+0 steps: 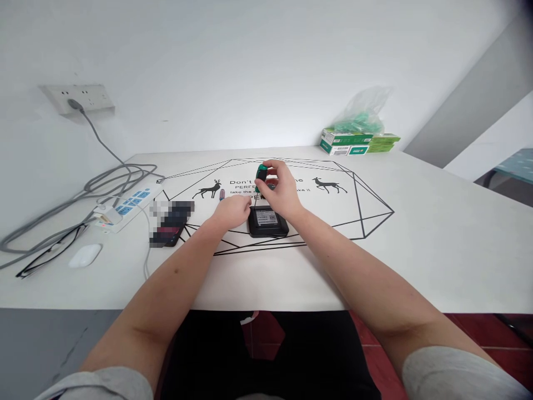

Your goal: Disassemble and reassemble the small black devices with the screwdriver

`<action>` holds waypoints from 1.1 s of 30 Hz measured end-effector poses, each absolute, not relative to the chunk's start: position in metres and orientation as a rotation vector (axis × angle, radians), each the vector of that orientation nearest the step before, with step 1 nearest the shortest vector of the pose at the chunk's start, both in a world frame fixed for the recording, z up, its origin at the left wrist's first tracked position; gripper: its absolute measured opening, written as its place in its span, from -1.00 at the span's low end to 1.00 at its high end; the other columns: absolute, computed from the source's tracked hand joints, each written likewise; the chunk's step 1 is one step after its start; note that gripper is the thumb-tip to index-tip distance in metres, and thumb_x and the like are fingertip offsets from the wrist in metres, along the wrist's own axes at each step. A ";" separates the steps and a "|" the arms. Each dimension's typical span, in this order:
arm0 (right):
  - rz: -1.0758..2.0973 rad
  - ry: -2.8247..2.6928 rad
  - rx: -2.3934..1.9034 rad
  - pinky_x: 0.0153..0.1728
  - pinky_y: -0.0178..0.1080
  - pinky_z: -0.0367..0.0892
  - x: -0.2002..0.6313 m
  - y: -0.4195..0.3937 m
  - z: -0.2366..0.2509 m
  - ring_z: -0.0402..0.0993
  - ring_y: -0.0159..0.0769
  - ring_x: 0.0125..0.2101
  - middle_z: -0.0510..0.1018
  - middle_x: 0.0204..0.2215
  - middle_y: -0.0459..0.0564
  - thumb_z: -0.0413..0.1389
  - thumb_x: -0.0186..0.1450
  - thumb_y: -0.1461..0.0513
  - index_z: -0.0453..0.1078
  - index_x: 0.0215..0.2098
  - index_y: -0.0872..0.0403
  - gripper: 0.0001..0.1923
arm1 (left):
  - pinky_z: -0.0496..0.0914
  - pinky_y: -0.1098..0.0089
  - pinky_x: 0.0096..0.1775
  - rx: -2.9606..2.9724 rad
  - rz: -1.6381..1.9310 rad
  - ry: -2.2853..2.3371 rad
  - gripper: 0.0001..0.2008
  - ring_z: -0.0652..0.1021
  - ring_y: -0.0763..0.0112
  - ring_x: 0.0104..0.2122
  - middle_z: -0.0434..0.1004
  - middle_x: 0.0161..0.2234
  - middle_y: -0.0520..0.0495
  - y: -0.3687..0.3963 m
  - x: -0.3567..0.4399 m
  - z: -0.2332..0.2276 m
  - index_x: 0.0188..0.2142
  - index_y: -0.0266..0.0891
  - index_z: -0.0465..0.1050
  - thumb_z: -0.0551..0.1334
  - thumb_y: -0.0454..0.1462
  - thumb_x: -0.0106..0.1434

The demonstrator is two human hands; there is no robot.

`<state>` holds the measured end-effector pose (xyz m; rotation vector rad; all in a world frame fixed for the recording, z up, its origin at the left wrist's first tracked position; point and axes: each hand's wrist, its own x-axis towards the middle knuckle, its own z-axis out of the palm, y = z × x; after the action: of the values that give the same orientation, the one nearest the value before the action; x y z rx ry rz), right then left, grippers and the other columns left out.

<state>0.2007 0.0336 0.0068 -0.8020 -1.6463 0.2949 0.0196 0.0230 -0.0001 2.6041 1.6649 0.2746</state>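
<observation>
Black and flat, a box (268, 229) with a pale label (267, 217) lies on the white printed surface (437, 250), a phone (172, 225) and a power strip (135, 208) off to its left, a white wall (229, 72) behind. The right hand (282, 189) partly covers a green-and-black screwdriver (261, 174), whose tip is hard to make out. That hand's grip is closed around it; the left hand (233, 211) curls beside the box, its hold impossible to tell.

The screwdriver handle (261, 174) is green and black, the flat device (268, 226) black; black lines (358, 205) and 2 black deer (328, 185) pattern the white tabletop (437, 255).
</observation>
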 end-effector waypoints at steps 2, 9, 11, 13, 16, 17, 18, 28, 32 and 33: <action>0.292 -1.644 -0.806 -0.14 0.02 0.69 0.201 0.033 0.007 0.59 -0.11 -0.02 0.54 0.16 0.11 0.20 0.37 0.17 0.33 0.16 -0.09 -0.60 | 0.33 0.00 0.35 2.597 0.323 1.659 -0.66 0.66 0.05 0.04 0.72 0.02 -0.14 0.023 0.019 0.000 -0.03 -0.16 0.62 0.06 -0.35 0.47; 0.331 -1.669 -0.796 -0.12 0.04 0.70 0.201 0.034 0.004 0.61 -0.08 -0.03 0.58 0.14 0.12 0.21 0.35 0.16 0.35 0.16 -0.09 -0.58 | 0.44 0.09 0.23 2.620 0.279 1.640 -0.66 0.66 0.06 0.01 0.68 0.00 -0.18 0.021 0.021 0.000 -0.04 -0.16 0.63 0.05 -0.34 0.48; 0.367 -1.688 -0.787 -0.05 0.08 0.69 0.201 0.034 0.003 0.63 -0.08 -0.02 0.59 0.16 0.12 0.18 0.34 0.19 0.34 0.19 -0.09 -0.56 | 0.47 0.13 0.16 2.624 0.246 1.631 -0.66 0.66 0.07 0.01 0.69 -0.01 -0.18 0.021 0.022 0.001 -0.04 -0.17 0.63 0.05 -0.35 0.48; 0.405 -1.703 -0.772 0.03 0.13 0.66 0.201 0.034 0.003 0.63 -0.05 0.03 0.59 0.18 0.12 0.13 0.36 0.22 0.34 0.23 -0.11 -0.53 | 0.50 0.17 0.09 2.635 0.217 1.616 -0.66 0.66 0.07 0.01 0.68 -0.01 -0.18 0.022 0.022 0.000 -0.02 -0.18 0.63 0.06 -0.36 0.48; 0.378 -1.723 -0.755 0.11 0.16 0.62 0.201 0.034 0.002 0.55 0.01 0.18 0.54 0.23 0.14 0.12 0.41 0.18 0.35 0.26 -0.10 -0.54 | 0.51 0.19 0.00 2.659 0.205 1.610 -0.64 0.65 0.08 0.01 0.66 0.01 -0.19 0.025 0.021 -0.002 0.03 -0.18 0.63 0.06 -0.37 0.49; 0.340 -1.726 -0.764 0.09 0.15 0.62 0.200 0.035 0.002 0.51 0.03 0.20 0.51 0.23 0.16 0.16 0.40 0.14 0.38 0.26 -0.09 -0.54 | 0.51 0.19 0.01 2.669 0.213 1.611 -0.64 0.65 0.09 0.02 0.65 0.02 -0.19 0.026 0.021 -0.003 0.04 -0.18 0.63 0.06 -0.38 0.49; 0.300 -1.725 -0.780 0.06 0.14 0.62 0.200 0.035 0.003 0.50 0.04 0.18 0.48 0.22 0.17 0.21 0.39 0.10 0.40 0.24 -0.08 -0.54 | 0.51 0.19 0.02 2.684 0.222 1.611 -0.64 0.64 0.09 0.04 0.65 0.02 -0.19 0.026 0.020 -0.005 0.04 -0.17 0.63 0.06 -0.38 0.49; 0.354 -1.712 -0.784 0.02 0.09 0.64 0.201 0.041 0.001 0.56 -0.05 0.05 0.56 0.19 0.11 0.06 0.43 0.21 0.33 0.34 -0.12 -0.48 | 0.35 -0.17 0.27 2.818 0.160 1.578 -0.63 0.47 -0.09 0.23 0.61 0.13 -0.24 0.028 0.018 -0.013 0.11 -0.17 0.59 0.08 -0.41 0.49; 0.354 -1.730 -0.756 0.05 0.12 0.63 0.201 0.042 0.001 0.50 0.00 0.17 0.53 0.20 0.14 0.03 0.48 0.16 0.41 0.30 -0.11 -0.55 | 0.35 -0.17 0.27 2.800 0.154 1.580 -0.64 0.45 -0.10 0.23 0.60 0.14 -0.24 0.028 0.019 -0.013 0.11 -0.16 0.58 0.08 -0.40 0.49; 0.326 -1.729 -0.765 0.02 0.10 0.64 0.200 0.042 0.001 0.50 -0.01 0.13 0.50 0.18 0.14 0.09 0.47 0.12 0.43 0.28 -0.11 -0.57 | 0.35 -0.17 0.28 2.795 0.157 1.581 -0.64 0.45 -0.09 0.23 0.59 0.14 -0.24 0.028 0.019 -0.013 0.11 -0.16 0.58 0.09 -0.40 0.49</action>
<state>0.2005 0.0423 0.0012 -0.7645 -1.7285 0.3261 0.0188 0.0281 -0.0130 2.7945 1.5807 0.1573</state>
